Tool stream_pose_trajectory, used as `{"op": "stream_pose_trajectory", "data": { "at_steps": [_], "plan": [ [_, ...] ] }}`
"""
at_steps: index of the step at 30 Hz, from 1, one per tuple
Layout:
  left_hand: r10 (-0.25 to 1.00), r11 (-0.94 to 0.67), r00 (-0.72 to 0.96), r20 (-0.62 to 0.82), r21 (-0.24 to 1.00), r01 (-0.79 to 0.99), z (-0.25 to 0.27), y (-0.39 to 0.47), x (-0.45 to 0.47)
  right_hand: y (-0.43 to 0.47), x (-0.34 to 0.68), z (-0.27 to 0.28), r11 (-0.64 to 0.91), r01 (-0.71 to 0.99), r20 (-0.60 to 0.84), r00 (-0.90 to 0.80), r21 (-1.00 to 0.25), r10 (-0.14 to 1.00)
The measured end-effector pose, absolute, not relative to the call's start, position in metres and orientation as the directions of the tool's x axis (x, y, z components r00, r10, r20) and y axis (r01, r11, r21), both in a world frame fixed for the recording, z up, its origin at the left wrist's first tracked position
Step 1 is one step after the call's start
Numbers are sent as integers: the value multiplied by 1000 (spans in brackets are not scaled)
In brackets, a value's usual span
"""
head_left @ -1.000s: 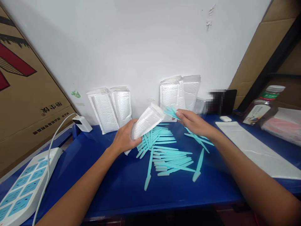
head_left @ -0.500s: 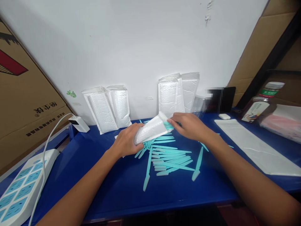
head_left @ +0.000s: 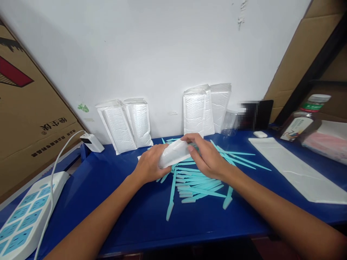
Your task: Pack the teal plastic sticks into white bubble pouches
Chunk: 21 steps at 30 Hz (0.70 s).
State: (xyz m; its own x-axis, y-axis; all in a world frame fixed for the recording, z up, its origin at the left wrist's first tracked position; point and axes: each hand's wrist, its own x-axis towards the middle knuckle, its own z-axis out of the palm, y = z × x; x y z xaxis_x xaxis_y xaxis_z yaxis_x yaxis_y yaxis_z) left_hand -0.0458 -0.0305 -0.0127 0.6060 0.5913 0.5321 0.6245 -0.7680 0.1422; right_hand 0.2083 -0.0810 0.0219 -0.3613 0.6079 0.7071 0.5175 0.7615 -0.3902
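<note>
A small white bubble mailer [head_left: 175, 153] is tilted above the table, its far right end raised. My left hand [head_left: 151, 162] wraps round its lower left end. Over the mouth end, my right hand [head_left: 204, 155] is closed, thumb on the near side and fingers over the top; a little teal shows between its fingers. Below both hands lies a loose pile of teal eyebrow razors [head_left: 200, 184], handles pointing various ways. One razor [head_left: 170, 202] sticks out toward the front edge. The mailer's opening is hidden by my right hand.
Filled-looking bubble mailers [head_left: 119, 126] lean on the wall at left, and more mailers [head_left: 194, 112] lean right of centre. A clear plastic jar [head_left: 230, 122], a white earbud case [head_left: 259, 134], a flat white mailer [head_left: 295, 169] and a bottle [head_left: 300, 119] stand right. A power strip [head_left: 29, 213] lies left.
My right hand has moved left and down, from pinching at the mailer's mouth to closing round that end. The teal razors that showed at the mouth are now mostly covered.
</note>
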Motion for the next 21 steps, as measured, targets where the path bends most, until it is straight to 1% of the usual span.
{"op": "stream_pose_trajectory", "data": {
  "at_steps": [2,4,5,7,8,10,12,14,17,21],
  "plan": [
    [613,-740,539,578,182,647,-12,-30,-46,-86,206,26,806,449,769,-325,-386,550],
    [648,-690,424,633,252,679,-10,-29,-48,-88,207,30,836,432,859,-223,-337,461],
    [667,-653,338,664,303,694,-8,-28,-49,-87,208,31,843,443,899,-158,-305,408],
    [686,-558,103,720,431,709,-5,-23,-53,-83,212,32,824,502,943,-47,-264,331],
    [675,-516,-23,737,494,700,-3,-20,-56,-80,215,31,803,538,949,-15,-258,315],
    [622,-458,-241,745,596,660,0,-10,-64,-73,220,28,755,600,944,-1,-265,331],
    [583,-437,-357,730,652,619,1,0,-72,-65,223,23,722,630,922,-24,-285,385],
    [586,-437,-386,713,679,590,-1,7,-77,-60,224,17,706,631,893,-45,-322,448],
    [634,-469,-335,697,691,551,-8,11,-80,-54,223,10,681,614,840,-53,-400,540],
    [655,-498,-303,693,697,517,-17,12,-82,-51,225,7,661,618,792,-98,-427,603]
  ]
}}
